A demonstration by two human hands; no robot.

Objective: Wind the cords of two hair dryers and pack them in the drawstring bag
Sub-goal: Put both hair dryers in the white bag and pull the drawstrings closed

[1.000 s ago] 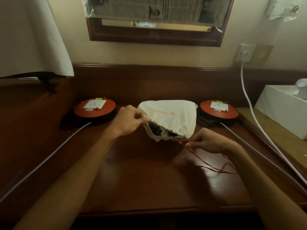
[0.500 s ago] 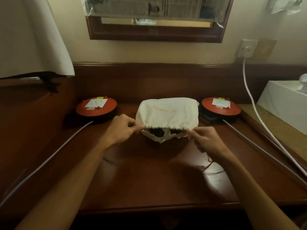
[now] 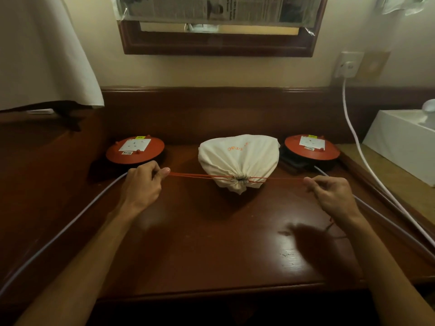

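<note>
Fingers of left hand and right hand pinching orange drawstring taut, left-right; drawstring bag centred between, mouth cinched; equally near.

Two orange cable reels sit on the wooden desk, left reel and right reel; a white cable hangs from the wall socket.
</note>
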